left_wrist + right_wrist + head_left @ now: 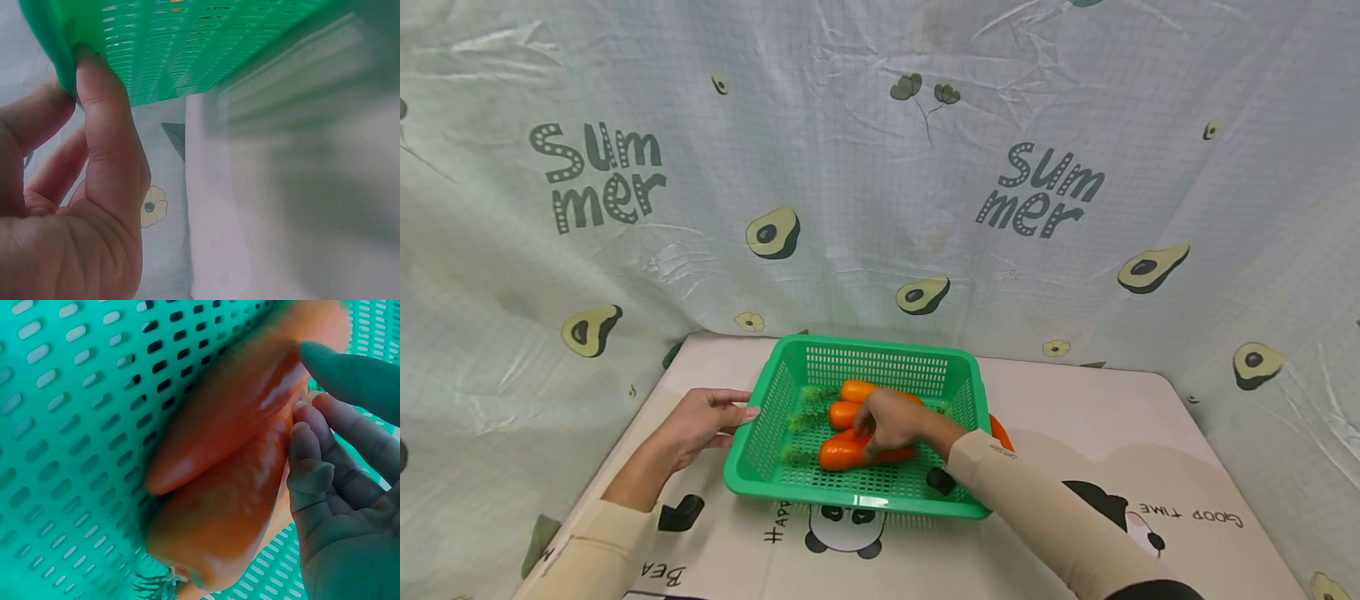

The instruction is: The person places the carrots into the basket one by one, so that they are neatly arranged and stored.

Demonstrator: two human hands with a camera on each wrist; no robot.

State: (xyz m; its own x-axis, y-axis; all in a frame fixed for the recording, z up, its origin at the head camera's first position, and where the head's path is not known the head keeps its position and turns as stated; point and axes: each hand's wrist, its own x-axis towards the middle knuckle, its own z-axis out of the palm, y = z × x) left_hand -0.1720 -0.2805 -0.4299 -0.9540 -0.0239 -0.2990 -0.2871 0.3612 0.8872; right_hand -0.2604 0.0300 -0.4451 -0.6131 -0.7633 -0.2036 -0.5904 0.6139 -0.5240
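A green plastic basket [880, 343] with slotted walls holds several orange carrots with green leafy tops. At its left side my left hand [703, 425] pinches the rim; the left wrist view shows the thumb and fingers on either side of the edge. My right hand [891, 423] reaches inside and grips the front carrot [842, 452], thumb and fingertips against it. Behind it lie another carrot [844, 414] and an upper carrot [859, 390], both partly covered by the hand. In the right wrist view, a carrot [212, 531] lies close against the gripped one.
An orange carrot [1000, 433] shows just beyond the basket's right wall, partly hidden. Under the basket is a light table [1075, 400] printed with pandas and words. A pale cloth [850, 167] with avocado prints hangs behind and at both sides.
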